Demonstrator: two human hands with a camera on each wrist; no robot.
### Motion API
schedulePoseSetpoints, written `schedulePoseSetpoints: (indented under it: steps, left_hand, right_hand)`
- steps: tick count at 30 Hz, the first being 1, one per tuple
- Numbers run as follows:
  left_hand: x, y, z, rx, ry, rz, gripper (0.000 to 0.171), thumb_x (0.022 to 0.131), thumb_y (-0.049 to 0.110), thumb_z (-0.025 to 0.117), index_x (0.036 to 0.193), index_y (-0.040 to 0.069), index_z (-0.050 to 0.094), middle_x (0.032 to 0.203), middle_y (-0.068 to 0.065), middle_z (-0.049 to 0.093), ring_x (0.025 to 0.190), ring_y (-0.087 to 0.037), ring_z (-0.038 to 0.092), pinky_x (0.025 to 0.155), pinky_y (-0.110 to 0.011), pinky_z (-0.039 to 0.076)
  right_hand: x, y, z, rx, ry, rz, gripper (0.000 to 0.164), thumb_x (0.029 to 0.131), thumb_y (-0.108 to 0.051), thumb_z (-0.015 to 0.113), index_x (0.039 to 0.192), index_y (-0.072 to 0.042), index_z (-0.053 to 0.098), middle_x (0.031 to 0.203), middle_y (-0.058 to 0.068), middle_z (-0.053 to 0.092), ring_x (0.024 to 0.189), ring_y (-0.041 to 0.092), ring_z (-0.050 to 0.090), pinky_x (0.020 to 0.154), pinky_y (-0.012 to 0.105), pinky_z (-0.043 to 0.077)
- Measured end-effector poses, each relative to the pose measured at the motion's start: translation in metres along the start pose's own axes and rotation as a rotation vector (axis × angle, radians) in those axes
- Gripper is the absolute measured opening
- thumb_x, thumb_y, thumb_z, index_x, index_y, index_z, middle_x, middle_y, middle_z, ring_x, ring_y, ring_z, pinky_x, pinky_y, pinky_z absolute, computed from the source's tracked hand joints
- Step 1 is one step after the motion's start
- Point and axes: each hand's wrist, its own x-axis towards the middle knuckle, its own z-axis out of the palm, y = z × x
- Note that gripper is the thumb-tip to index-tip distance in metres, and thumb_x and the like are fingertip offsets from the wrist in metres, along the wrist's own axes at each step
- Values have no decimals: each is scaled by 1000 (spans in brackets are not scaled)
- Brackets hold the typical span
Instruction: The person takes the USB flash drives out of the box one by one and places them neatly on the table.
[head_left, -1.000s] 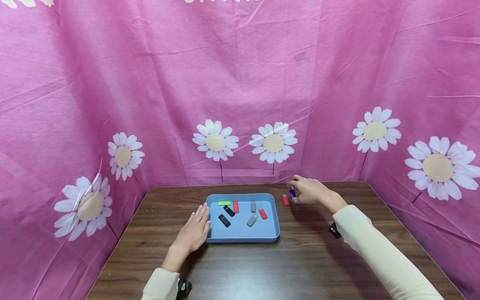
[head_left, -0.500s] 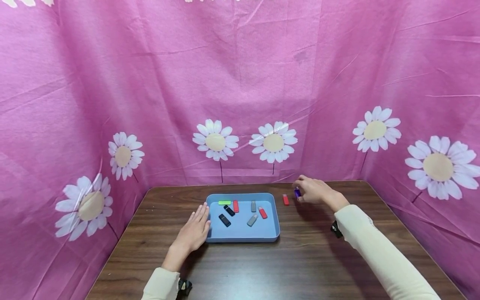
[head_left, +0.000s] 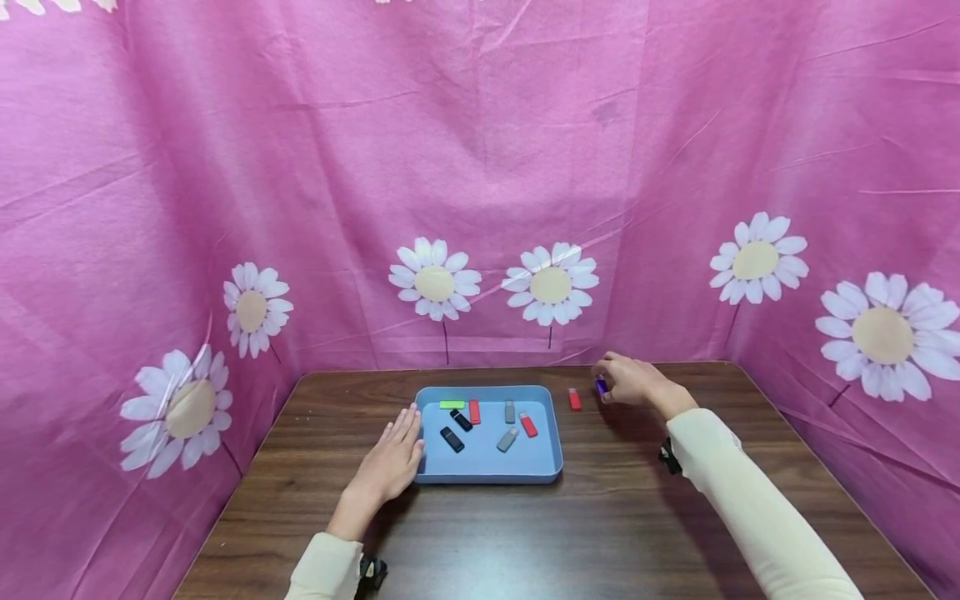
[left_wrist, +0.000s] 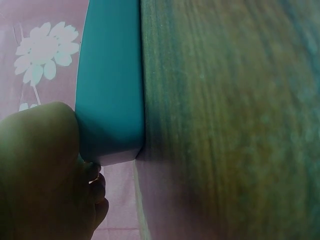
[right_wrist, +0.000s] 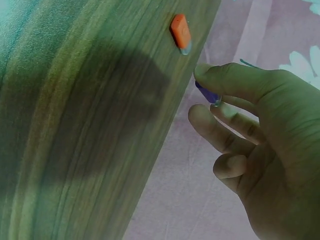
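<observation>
Between thumb and fingers, my right hand [head_left: 630,382] pinches a purple USB stick [right_wrist: 207,93], close over the back right of the table. To its left a red USB stick [head_left: 574,400] lies on the wood. My left hand [head_left: 386,460] rests with straight fingers along the left wall of a blue tray [head_left: 487,479]. Inside the tray lie several USB sticks: a green one [head_left: 452,405], two black ones, two grey ones and two red ones. In the left wrist view the thumb [left_wrist: 45,135] is right at the tray's wall [left_wrist: 111,85].
The brown wooden table [head_left: 480,542] ends at the back against a pink curtain [head_left: 480,167] printed with white daisies. The curtain also closes off the left and right sides. A dark strap device [head_left: 670,457] sits at each wrist.
My right hand has moved slightly right with the purple USB stick, away from the red one on the table. The left hand has stayed at the tray.
</observation>
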Motion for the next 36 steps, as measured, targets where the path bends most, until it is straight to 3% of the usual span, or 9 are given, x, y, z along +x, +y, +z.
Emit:
schedulePoseSetpoints:
  steps: [8,18,36]
  left_hand:
    - [-2,-1,1,-20,37,29,55,112,15,44,158,-14,37,170,-29,32,158,-48,31,128,-64,30]
    - [0,2,-1,11,-7,-10,56,114,19,43,162,-10,34,174,-24,28,162,-42,27,133,-58,27]
    - [0,0,1,13,-3,-15,57,114,21,43,162,-9,35,174,-24,28,163,-42,27,133,-58,27]
  right_hand:
    - [4,7,12,-4,-17,-8,50,81,-20,89,127,-5,73,121,13,67,97,28,68,89,57,60]
    - [5,3,19,33,-39,12,46,84,-16,88,126,-4,73,118,11,66,100,28,69,92,57,60]
    - [10,0,31,47,-63,33,46,85,-15,88,127,-4,71,118,13,67,100,29,68,92,54,59]
